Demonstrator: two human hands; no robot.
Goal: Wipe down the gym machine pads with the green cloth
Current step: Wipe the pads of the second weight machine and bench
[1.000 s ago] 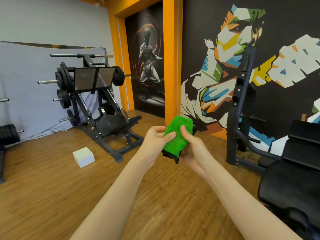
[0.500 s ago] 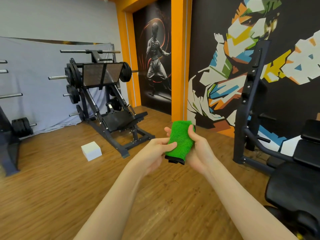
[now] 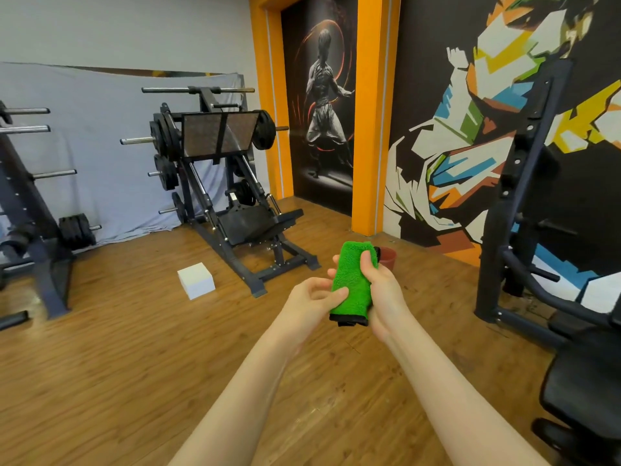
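The folded green cloth (image 3: 351,282) is held upright in front of the person, above the wood floor (image 3: 134,348). The right hand (image 3: 383,290) wraps it, thumb over the front and fingertips showing past its left edge. The left hand (image 3: 311,302) has loosely curled fingers, its thumb tip touching the cloth's left side. A black pad (image 3: 584,398) lies right of the cloth, well apart. A white box (image 3: 196,280) sits on the floor left of the cloth.

white box (image 3: 196,280) on wood floor (image 3: 117,364) | weight plates (image 3: 76,230) | mural (image 3: 470,146)
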